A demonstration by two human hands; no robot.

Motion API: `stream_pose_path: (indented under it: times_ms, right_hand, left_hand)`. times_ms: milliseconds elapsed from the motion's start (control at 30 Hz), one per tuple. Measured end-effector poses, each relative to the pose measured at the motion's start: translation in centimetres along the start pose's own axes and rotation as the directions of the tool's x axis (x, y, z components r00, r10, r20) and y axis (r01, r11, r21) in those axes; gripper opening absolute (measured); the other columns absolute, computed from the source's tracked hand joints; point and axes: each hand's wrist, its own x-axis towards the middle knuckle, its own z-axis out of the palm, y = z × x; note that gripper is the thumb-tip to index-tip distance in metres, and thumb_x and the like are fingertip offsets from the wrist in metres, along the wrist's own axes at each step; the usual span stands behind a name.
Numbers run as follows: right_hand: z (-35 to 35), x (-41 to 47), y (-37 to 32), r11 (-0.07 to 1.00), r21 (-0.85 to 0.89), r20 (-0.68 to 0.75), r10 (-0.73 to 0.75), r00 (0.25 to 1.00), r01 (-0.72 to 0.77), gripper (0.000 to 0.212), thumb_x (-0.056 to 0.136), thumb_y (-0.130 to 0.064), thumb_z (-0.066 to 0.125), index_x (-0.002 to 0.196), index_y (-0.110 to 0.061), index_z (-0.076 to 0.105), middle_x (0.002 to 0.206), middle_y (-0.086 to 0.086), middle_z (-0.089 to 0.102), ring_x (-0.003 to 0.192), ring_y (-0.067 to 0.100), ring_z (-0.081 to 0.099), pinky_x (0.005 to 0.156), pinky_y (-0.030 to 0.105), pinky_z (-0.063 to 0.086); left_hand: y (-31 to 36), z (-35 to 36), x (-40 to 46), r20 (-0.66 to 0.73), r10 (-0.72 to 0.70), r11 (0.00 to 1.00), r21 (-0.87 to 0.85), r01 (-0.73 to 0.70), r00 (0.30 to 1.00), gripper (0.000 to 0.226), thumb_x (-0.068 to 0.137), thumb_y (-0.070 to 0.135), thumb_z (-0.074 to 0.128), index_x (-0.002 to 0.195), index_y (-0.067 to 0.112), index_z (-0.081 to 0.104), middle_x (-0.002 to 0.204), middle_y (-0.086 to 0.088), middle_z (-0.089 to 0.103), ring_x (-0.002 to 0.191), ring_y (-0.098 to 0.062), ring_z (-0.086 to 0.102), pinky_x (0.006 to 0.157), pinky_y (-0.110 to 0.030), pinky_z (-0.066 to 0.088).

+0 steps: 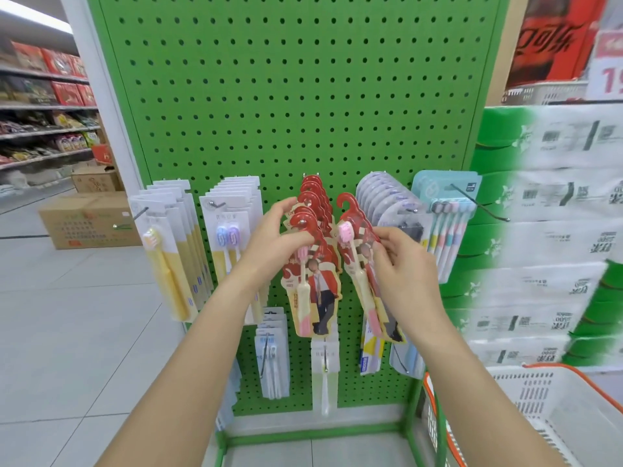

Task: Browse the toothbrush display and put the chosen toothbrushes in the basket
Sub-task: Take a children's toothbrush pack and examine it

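Steadying the hung red packs point(315, 210) at centre frame, the left hand point(279, 235) grips them so the right hand point(401, 254), pinching one freed pack point(362, 264), can carry it toward the basket point(553, 416), lower right.

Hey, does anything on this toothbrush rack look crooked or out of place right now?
One red toothbrush pack is off its hook, tilted in the right hand. The left hand grips the red packs still hanging. On the right, a bare hook sticks out past the blue multipack. Nothing looks damaged.
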Motion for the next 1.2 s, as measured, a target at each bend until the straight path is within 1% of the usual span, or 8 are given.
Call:
stream_pose_path:
  times_ms: [133, 200, 300, 567, 700, 867, 1067, 1200]
  right_hand:
    - [1.4, 0.5, 0.9, 1.000, 0.002, 0.019, 0.006, 1.000, -0.006, 0.025, 0.098, -0.010, 0.049, 0.117, -0.019, 0.064, 0.091, -0.013, 0.067, 0.091, 0.007, 0.063, 0.085, 0.033, 0.052]
    - [2.0, 0.8, 1.3, 0.999, 0.044, 0.031, 0.021, 0.999, -0.023, 0.025, 0.098, -0.011, 0.049, 0.114, -0.022, 0.064, 0.095, -0.011, 0.069, 0.094, 0.008, 0.064, 0.087, 0.034, 0.052]
    - [2.7, 1.3, 1.6, 0.991, 0.128, 0.021, 0.037, 0.999, -0.040, 0.026, 0.098, -0.011, 0.051, 0.105, -0.034, 0.061, 0.096, -0.020, 0.066, 0.096, 0.001, 0.063, 0.086, 0.025, 0.050]
    - [3.4, 2.1, 1.7, 0.987, 0.157, 0.006, 0.041, 0.999, -0.041, 0.026, 0.098, -0.008, 0.049, 0.103, -0.030, 0.061, 0.090, -0.026, 0.062, 0.087, -0.013, 0.059, 0.075, 0.006, 0.044]
    - [3.4, 2.0, 1.7, 0.998, 0.060, -0.033, 0.038, 0.999, -0.036, 0.025, 0.099, -0.010, 0.048, 0.114, -0.020, 0.066, 0.088, -0.011, 0.067, 0.075, 0.000, 0.057, 0.073, 0.021, 0.045]
    - [3.1, 2.0, 1.2, 1.000, 0.022, -0.037, 0.002, 0.999, -0.001, 0.026, 0.099, -0.011, 0.049, 0.116, -0.019, 0.066, 0.088, -0.011, 0.066, 0.080, 0.002, 0.060, 0.076, 0.023, 0.047]
    - [3.5, 2.7, 1.1, 0.997, 0.063, 0.024, 0.047, 0.999, -0.048, 0.026, 0.099, -0.010, 0.047, 0.113, -0.020, 0.065, 0.088, -0.017, 0.064, 0.082, -0.005, 0.059, 0.069, 0.011, 0.043]
    - [4.1, 3.1, 1.4, 0.981, 0.147, 0.097, 0.109, 0.989, -0.123, 0.026, 0.099, -0.008, 0.046, 0.117, -0.018, 0.063, 0.101, -0.009, 0.067, 0.098, 0.006, 0.062, 0.079, 0.013, 0.044]
  left_hand:
    - [-0.8, 0.2, 1.1, 0.019, -0.023, 1.000, 0.001, 0.023, 1.000, 0.069, 0.079, 0.044, 0.075, 0.138, 0.030, 0.041, 0.140, 0.005, 0.048, 0.119, -0.012, 0.053, 0.105, -0.038, 0.043]
    - [-1.2, 0.4, 1.4, -0.018, -0.019, 1.000, -0.012, 0.019, 1.000, 0.067, 0.073, 0.053, 0.077, 0.129, 0.034, 0.046, 0.132, 0.006, 0.055, 0.116, -0.014, 0.058, 0.102, -0.045, 0.047]
    - [-1.7, 0.6, 1.7, -0.086, 0.003, 0.998, -0.055, -0.008, 0.996, 0.061, 0.070, 0.056, 0.076, 0.121, 0.037, 0.047, 0.120, 0.009, 0.060, 0.107, -0.011, 0.063, 0.094, -0.043, 0.053]
    - [-2.1, 0.7, 1.7, -0.116, 0.024, 0.993, -0.111, -0.037, 0.993, 0.045, 0.081, 0.037, 0.076, 0.118, 0.035, 0.050, 0.106, 0.005, 0.067, 0.097, -0.014, 0.067, 0.091, -0.044, 0.054]
    - [-2.0, 0.3, 1.8, -0.078, 0.012, 0.985, -0.172, -0.025, 0.997, 0.039, 0.083, 0.027, 0.075, 0.116, 0.027, 0.054, 0.097, 0.003, 0.071, 0.093, -0.015, 0.069, 0.086, -0.034, 0.055]
    - [-1.9, 0.2, 1.5, -0.004, -0.029, 0.969, -0.244, 0.027, 1.000, 0.041, 0.084, 0.026, 0.073, 0.118, 0.022, 0.051, 0.096, 0.005, 0.072, 0.075, -0.002, 0.071, 0.055, -0.011, 0.050]
    - [-1.8, 0.0, 1.3, 0.030, -0.034, 0.965, -0.258, 0.040, 0.999, 0.018, 0.087, 0.027, 0.069, 0.098, 0.018, 0.059, 0.084, 0.007, 0.074, 0.072, -0.005, 0.072, 0.056, -0.013, 0.051]
    - [-1.8, -0.1, 1.2, 0.030, -0.040, 0.967, -0.252, 0.046, 0.999, 0.022, 0.087, 0.030, 0.068, 0.102, 0.018, 0.058, 0.084, 0.008, 0.075, 0.074, -0.006, 0.072, 0.059, -0.016, 0.053]
